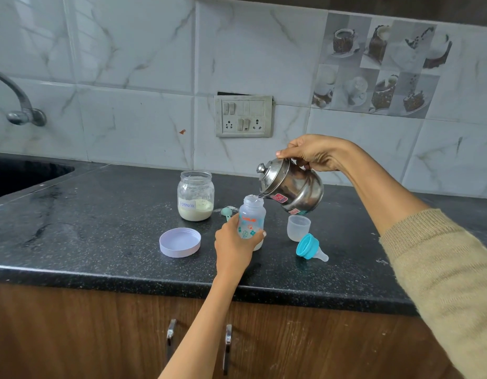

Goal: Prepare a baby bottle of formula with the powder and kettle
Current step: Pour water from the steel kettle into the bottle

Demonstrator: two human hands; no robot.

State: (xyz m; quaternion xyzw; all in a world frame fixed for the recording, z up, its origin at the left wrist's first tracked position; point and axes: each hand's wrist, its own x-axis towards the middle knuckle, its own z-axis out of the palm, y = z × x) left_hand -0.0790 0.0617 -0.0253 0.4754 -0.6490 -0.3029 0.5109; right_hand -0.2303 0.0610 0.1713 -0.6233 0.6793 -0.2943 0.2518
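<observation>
The pouring step is under way. The right hand (pixel 313 154) is wrapped around the handle of a small stainless-steel kettle with a knobbed lid (pixel 290 186), its thumb resting along the lid's edge, and the kettle is tipped forward and to the left so its spout sits just over the mouth of a small clear plastic baby bottle printed with orange and teal flowers (pixel 252 218). A thin stream of water seems to be entering the neck. The left hand (pixel 234 246) curls round the lower half of the bottle, which stands upright on the black speckled stone counter (pixel 100 228); pale contents show at its base, likely powder already dosed.

Behind the bottle stands an open glass jar labelled Formula, holding cream-coloured powder (pixel 196 196), with a small mint-green scoop (pixel 226 212) beside it and traces of spilled powder nearby. The jar's flat lilac lid (pixel 180 242) lies upturned to the left. To the right of the bottle are a translucent plastic cap (pixel 298 228) set mouth-up and a teal screw ring with its clear silicone teat (pixel 310 247) lying on its side.

By my reading, the next move calls for levelling the kettle once the water reaches the wanted mark, setting it down away from the bottle, then picking up the teat ring and screwing it on before shaking
</observation>
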